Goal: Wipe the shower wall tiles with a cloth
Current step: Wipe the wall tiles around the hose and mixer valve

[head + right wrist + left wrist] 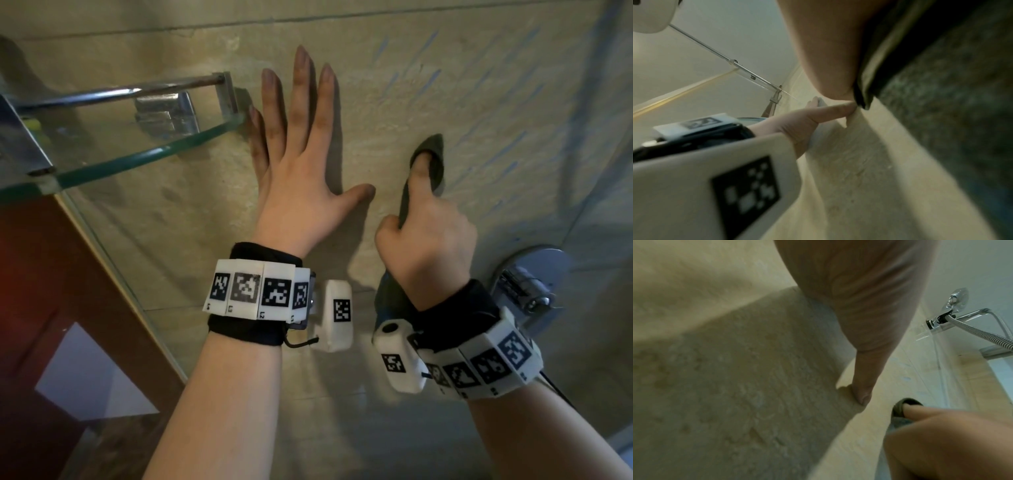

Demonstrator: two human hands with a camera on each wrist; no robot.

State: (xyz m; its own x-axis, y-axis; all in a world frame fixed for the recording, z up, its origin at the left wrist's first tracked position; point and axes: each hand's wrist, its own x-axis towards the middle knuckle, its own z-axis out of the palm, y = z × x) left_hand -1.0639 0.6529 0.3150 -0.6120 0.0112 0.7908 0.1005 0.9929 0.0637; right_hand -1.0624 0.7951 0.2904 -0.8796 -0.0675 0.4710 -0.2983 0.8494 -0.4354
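The tiled wall point(428, 85) is the largest item: a hard, fixed, beige surface that looks damp, so it is likely slippery under a bare palm but will take firm pressure. A glass shelf point(144, 154) projects from it at upper left, and a chrome tap fitting point(527, 287) sits at lower right; both are rigid obstacles for a wiping stroke. The cloth point(430, 161) is dark, soft and light, and should fold to any grip; it lies against the wall between the two hands, bunched under the right hand. The left hand point(298, 164) is spread wide, fingers straight, flat on the wall beside the shelf, holding nothing. The right hand point(428, 240) is curled around the cloth, with its index finger extended, pressing the cloth onto the tile.
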